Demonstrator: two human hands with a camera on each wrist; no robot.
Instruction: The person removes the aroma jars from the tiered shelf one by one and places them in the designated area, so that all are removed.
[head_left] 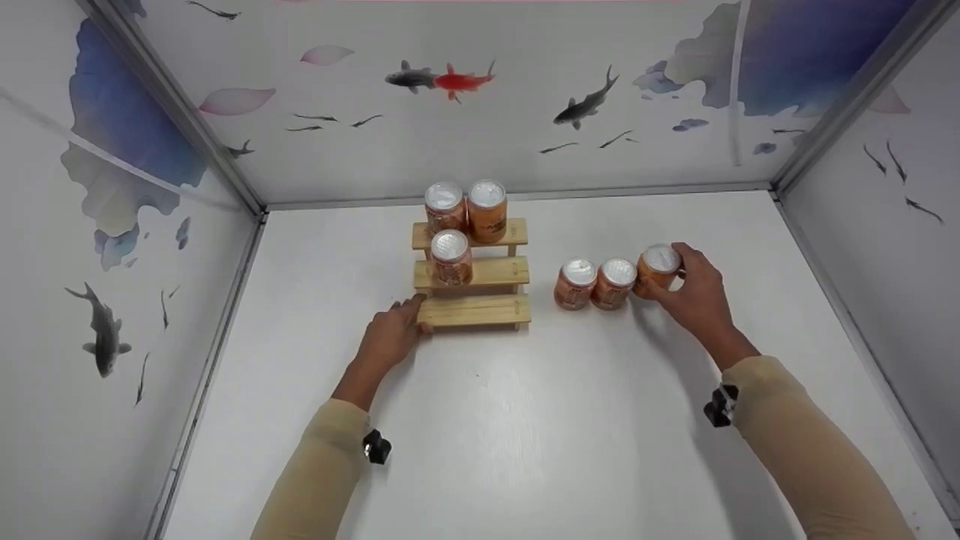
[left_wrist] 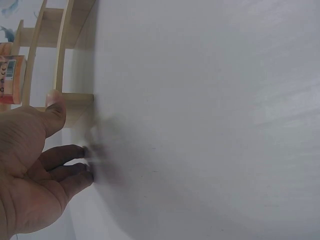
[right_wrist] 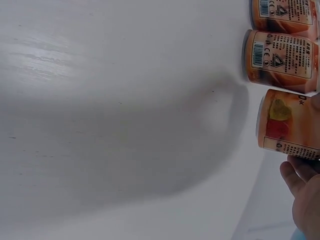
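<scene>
A three-step wooden rack (head_left: 474,310) stands on the white table. My left hand (head_left: 391,334) is at the left end of its lowest step; in the left wrist view the thumb (left_wrist: 56,106) touches the step's end, with the other fingers loosely bent below. My right hand (head_left: 699,294) holds an orange can (head_left: 661,261) with a silver lid between thumb and fingers. Right beside it stand two more cans (head_left: 617,283) (head_left: 576,285). On the rack, two cans (head_left: 445,204) (head_left: 488,210) occupy the top step and one can (head_left: 451,259) the middle step's left part.
White walls with painted fish (head_left: 585,105) and lotus leaves enclose the table (head_left: 495,420) at the back and sides. A metal edge strip (head_left: 637,193) runs along the table's back. Black wrist devices (head_left: 377,447) (head_left: 721,406) sit on both sleeves.
</scene>
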